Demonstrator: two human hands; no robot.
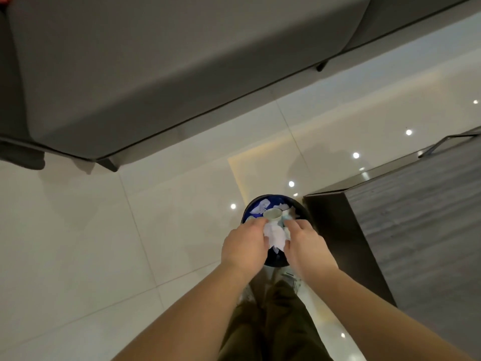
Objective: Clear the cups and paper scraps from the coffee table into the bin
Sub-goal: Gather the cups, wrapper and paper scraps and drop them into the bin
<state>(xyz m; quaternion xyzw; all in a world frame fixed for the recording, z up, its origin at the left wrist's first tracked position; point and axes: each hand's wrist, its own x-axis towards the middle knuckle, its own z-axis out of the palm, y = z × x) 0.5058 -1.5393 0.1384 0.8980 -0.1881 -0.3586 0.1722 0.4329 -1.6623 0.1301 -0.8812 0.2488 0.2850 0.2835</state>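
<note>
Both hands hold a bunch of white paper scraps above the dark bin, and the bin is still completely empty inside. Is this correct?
Not quite. The head view shows the bin is not empty: a paper cup and scraps already lie inside. The rest holds: the left hand and right hand hold white paper scraps above it.

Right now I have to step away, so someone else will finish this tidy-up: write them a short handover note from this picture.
Left hand and right hand: both over the bin, pinching one bunch of white paper scraps between them.
Bin: dark, round, on the tiled floor beside the coffee table. A paper cup and more scraps already lie inside.
Done: at least one cup and some paper binned.
Left: let go of this bunch into the bin. Little of the tabletop is in view, so check it for leftovers.
</note>
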